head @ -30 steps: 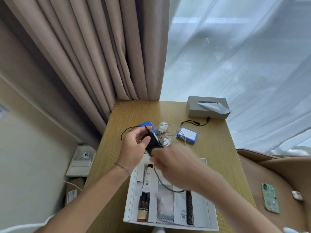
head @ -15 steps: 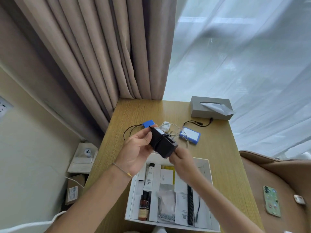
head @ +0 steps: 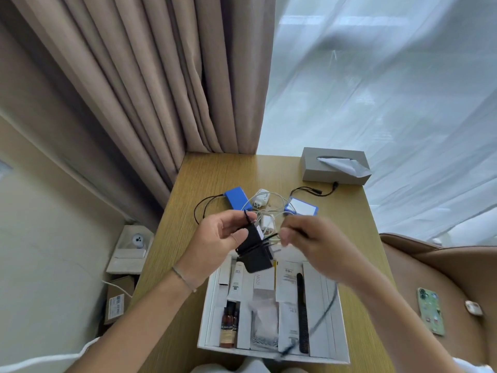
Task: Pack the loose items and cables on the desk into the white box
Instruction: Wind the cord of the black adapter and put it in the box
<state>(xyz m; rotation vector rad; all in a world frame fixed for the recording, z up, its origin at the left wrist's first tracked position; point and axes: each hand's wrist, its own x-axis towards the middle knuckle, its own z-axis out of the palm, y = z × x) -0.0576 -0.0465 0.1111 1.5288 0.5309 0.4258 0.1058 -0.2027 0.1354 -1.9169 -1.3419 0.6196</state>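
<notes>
My left hand [head: 217,240] grips a black power adapter [head: 255,251] above the far edge of the white box [head: 209,313]. My right hand [head: 309,243] pinches the adapter's black cable [head: 326,308], which loops down blurred over the box's right side. Several turns of cable lie around the adapter. The box holds tubes, small brown bottles, packets and a black comb [head: 301,310]. Behind my hands on the desk [head: 223,173] lie two blue packs [head: 236,196] [head: 302,207], white chargers [head: 261,200] and tangled white cables.
A grey tissue box [head: 333,165] stands at the desk's far right corner, with a black cable [head: 314,192] in front of it. Curtains hang behind. A brown chair [head: 441,278] at right carries a phone [head: 430,310]. Boxes sit on the floor at left.
My right hand has swung out to the right of the adapter, pulling the cable around it. The adapter has tipped lower in my left hand.
</notes>
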